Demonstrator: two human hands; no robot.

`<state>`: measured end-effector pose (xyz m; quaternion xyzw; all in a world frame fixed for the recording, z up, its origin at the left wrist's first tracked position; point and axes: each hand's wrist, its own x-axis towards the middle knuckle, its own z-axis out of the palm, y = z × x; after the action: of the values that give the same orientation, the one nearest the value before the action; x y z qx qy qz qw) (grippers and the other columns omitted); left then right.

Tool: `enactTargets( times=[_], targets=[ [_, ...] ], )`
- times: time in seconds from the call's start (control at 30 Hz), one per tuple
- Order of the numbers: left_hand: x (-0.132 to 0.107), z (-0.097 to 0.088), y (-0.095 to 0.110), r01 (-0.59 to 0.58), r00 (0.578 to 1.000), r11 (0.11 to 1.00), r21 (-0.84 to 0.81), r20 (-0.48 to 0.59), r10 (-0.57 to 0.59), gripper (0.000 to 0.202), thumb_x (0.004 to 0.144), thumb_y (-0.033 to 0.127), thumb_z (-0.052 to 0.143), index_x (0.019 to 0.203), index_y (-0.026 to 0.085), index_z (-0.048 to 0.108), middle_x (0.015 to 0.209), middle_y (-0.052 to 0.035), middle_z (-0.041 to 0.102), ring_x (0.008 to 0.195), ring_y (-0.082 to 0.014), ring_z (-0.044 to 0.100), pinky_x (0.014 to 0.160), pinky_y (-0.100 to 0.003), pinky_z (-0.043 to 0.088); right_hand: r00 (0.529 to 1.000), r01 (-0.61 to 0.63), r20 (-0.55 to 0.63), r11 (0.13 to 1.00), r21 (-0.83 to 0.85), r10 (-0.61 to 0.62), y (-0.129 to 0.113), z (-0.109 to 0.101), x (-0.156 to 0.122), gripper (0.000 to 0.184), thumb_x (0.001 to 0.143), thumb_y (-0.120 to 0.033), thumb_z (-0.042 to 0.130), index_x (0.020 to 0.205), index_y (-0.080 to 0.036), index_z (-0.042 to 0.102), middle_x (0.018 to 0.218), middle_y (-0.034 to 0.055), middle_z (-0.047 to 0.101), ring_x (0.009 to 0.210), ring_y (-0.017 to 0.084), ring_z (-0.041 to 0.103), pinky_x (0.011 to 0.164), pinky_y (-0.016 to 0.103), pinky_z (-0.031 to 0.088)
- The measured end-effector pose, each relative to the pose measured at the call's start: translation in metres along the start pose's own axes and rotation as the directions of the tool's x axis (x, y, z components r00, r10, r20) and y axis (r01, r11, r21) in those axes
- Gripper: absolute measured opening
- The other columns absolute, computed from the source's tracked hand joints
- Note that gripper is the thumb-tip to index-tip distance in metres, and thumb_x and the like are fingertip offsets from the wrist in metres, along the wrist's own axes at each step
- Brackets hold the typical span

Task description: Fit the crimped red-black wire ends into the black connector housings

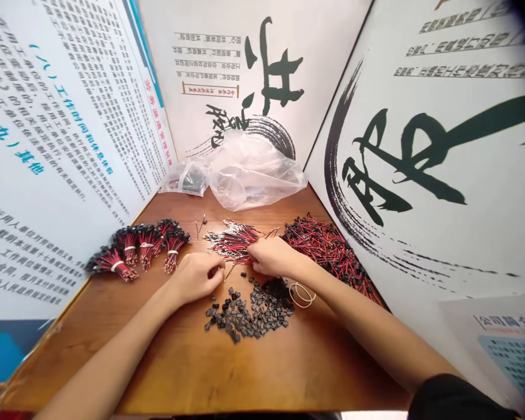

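My left hand (198,277) rests low over the table with its fingers curled and the thumb pressed in. A thin wire (230,270) lies by its thumb tip; whether the fingers grip it I cannot tell. My right hand (269,256) is closed at the near right edge of a pile of red and black wires with bare silvery ends (233,239). What its fingers pinch is hidden. Just below both hands spreads a heap of small black plastic connector housings (249,309). Beside it, under my right wrist, lie pale rubber bands (302,295).
Banded bundles of red and black wires with black ends (145,246) stand at the left. A large loose wire heap (328,248) runs along the right panel. Clear plastic bags (254,175) lie at the back. Printed panels (262,58) enclose the wooden table (157,361) on three sides.
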<state>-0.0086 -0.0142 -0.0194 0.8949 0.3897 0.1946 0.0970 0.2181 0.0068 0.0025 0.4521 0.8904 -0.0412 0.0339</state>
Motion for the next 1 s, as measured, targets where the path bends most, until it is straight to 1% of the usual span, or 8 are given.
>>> enactTargets(
  times=[0.1,0.2,0.37,0.47,0.63,0.8,0.9,1.0],
  targets=[
    [0.000,0.000,0.007,-0.061,0.997,0.998,-0.002,0.048,0.061,0.017,0.084,0.014,0.050,0.082,0.017,0.066,0.072,-0.0029,0.068,0.065,-0.0168,0.060,0.062,-0.028,0.041,0.999,0.043,-0.004,0.999,-0.031,-0.043,0.001,0.000,0.001,0.016,0.080,-0.017,0.053,0.082,-0.014,0.068,0.083,0.0148,0.070,0.073,0.022,0.062,0.057,0.029,0.028],
    [0.001,0.002,0.008,-0.074,0.995,0.997,-0.020,0.063,0.075,0.018,0.087,0.015,0.049,0.087,0.017,0.068,0.075,-0.0043,0.069,0.068,-0.0177,0.062,0.064,-0.028,0.042,0.998,0.060,-0.013,0.998,-0.020,-0.060,0.005,0.001,0.002,0.015,0.080,-0.020,0.053,0.081,-0.015,0.067,0.079,0.0117,0.069,0.071,0.021,0.060,0.054,0.029,0.025],
    [0.002,0.005,0.006,0.012,0.999,0.998,-0.062,0.051,-0.009,0.013,0.087,0.023,0.055,0.089,0.018,0.067,0.071,-0.0014,0.068,0.062,-0.0151,0.059,0.061,-0.027,0.040,0.998,0.046,-0.042,0.998,0.053,-0.044,0.014,0.003,0.002,0.014,0.081,-0.024,0.052,0.082,-0.018,0.065,0.080,0.0085,0.068,0.070,0.019,0.057,0.053,0.029,0.021],
    [0.004,0.005,0.011,0.072,0.994,0.997,-0.014,0.086,-0.071,0.013,0.084,0.031,0.061,0.085,0.018,0.065,0.069,-0.0004,0.065,0.062,-0.0155,0.057,0.060,-0.027,0.037,0.997,0.071,-0.017,0.992,0.103,-0.070,0.012,0.005,0.002,0.011,0.079,-0.023,0.054,0.080,-0.018,0.064,0.080,0.0065,0.068,0.068,0.017,0.055,0.053,0.029,0.021],
    [0.007,0.007,0.017,0.054,0.984,0.996,0.068,0.163,-0.065,0.003,0.077,0.017,0.056,0.076,0.019,0.058,0.071,-0.0004,0.062,0.066,-0.0169,0.056,0.060,-0.028,0.034,0.998,0.060,0.005,0.998,0.013,-0.060,0.004,0.008,0.000,0.014,0.080,-0.023,0.052,0.078,-0.015,0.064,0.079,0.0096,0.069,0.064,0.018,0.055,0.053,0.030,0.019],
    [0.005,0.005,0.008,0.065,0.985,0.998,0.012,0.160,-0.066,0.006,0.078,0.014,0.052,0.074,0.018,0.055,0.068,0.0000,0.060,0.062,-0.0150,0.052,0.058,-0.027,0.034,0.997,0.074,0.017,0.997,-0.014,-0.074,0.008,0.007,-0.002,0.011,0.078,-0.022,0.055,0.075,-0.015,0.062,0.077,0.0106,0.069,0.066,0.019,0.057,0.053,0.030,0.018],
    [0.004,-0.002,-0.002,0.095,0.990,0.992,-0.082,0.112,-0.085,0.005,0.079,0.014,0.051,0.076,0.017,0.054,0.071,0.0002,0.059,0.061,-0.0135,0.050,0.060,-0.025,0.037,0.996,0.085,-0.001,0.995,0.041,-0.085,0.009,0.005,-0.002,0.009,0.079,-0.023,0.055,0.076,-0.017,0.061,0.081,0.0082,0.070,0.066,0.018,0.058,0.052,0.030,0.017],
    [0.004,-0.008,-0.011,0.126,0.990,0.989,-0.073,0.070,-0.121,0.005,0.079,0.014,0.050,0.075,0.017,0.052,0.071,-0.0002,0.058,0.062,-0.0138,0.050,0.060,-0.025,0.038,0.994,0.103,0.026,0.994,0.030,-0.104,0.006,0.004,-0.003,0.010,0.080,-0.024,0.055,0.076,-0.017,0.062,0.081,0.0085,0.070,0.065,0.018,0.058,0.053,0.030,0.018]
  ],
)
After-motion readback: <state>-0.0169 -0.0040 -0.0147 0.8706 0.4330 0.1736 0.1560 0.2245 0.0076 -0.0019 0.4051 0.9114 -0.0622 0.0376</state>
